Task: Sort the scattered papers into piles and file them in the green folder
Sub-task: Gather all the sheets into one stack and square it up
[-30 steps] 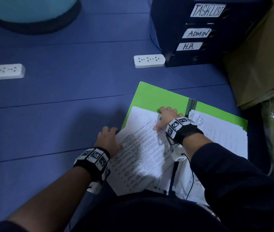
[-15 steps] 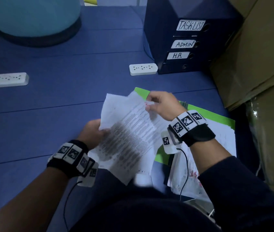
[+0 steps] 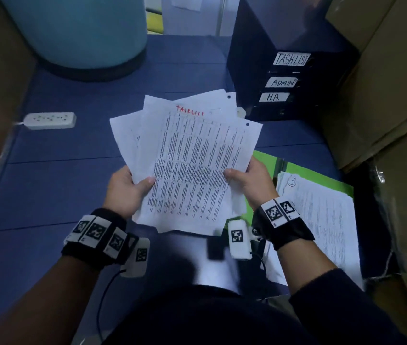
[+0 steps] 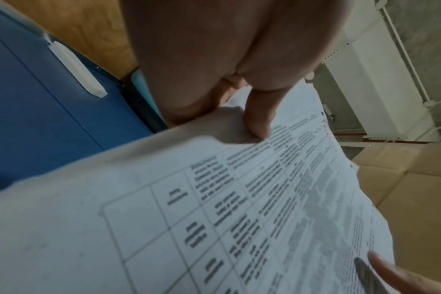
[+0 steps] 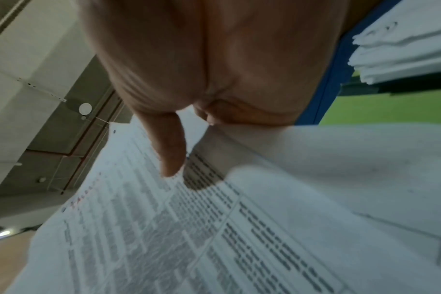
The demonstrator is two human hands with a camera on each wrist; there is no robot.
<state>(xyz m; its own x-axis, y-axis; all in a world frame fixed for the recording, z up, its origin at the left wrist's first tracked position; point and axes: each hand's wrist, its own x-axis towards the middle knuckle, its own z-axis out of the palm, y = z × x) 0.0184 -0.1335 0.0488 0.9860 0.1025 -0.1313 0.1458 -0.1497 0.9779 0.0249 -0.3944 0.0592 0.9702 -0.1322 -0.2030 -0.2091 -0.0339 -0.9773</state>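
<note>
I hold a fanned stack of printed papers (image 3: 192, 160) up in front of me; the top sheet has "TASKLIST" in red at its head. My left hand (image 3: 130, 188) grips the stack's left edge, thumb on top (image 4: 258, 121). My right hand (image 3: 247, 180) grips the right edge, thumb pressed on the print (image 5: 169, 151). The papers (image 4: 214, 218) fill the lower part of both wrist views (image 5: 239, 228). The open green folder (image 3: 304, 173) lies on the blue floor at the right, with another pile of papers (image 3: 322, 220) on its right half.
A dark drawer unit (image 3: 284, 70) labelled TASKLIST, ADMIN and H.R. stands behind the folder. Cardboard boxes (image 3: 384, 108) line the right side. A white power strip (image 3: 50, 120) lies at the left, a teal drum (image 3: 78, 31) at the back left.
The stack lay on the folder's left half under both hands; it has been lifted off and raised upright, now held by its two side edges.
</note>
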